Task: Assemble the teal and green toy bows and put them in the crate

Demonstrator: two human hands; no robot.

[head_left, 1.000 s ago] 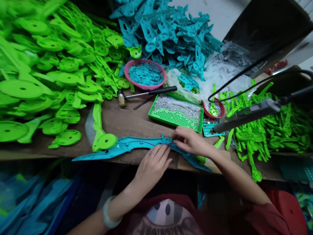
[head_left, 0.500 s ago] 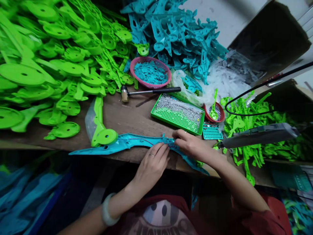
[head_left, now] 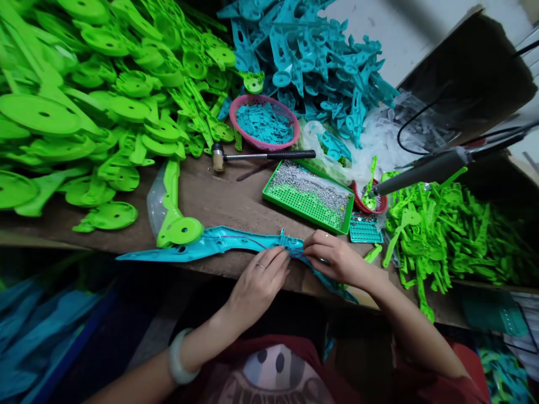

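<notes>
1. The left hand [head_left: 259, 280] lies with its fingers together, tips pressed on the long teal piece [head_left: 219, 244]. The right hand [head_left: 337, 261] pinches at the same spot; what it nips is too small to tell.
2. The teal piece lies along the table's [head_left: 219, 196] near edge, running from 9 o'clock of the hands to under the right wrist.
3. Over the last second both hands have kept to this middle spot, and only the fingertips have drawn closer, so the fine work there seems unfinished.
4. The hanging driver [head_left: 421, 171] at 2 o'clock has swung upward and is untouched.
5. The screw tray [head_left: 307, 196] sits at 12 o'clock.
</notes>
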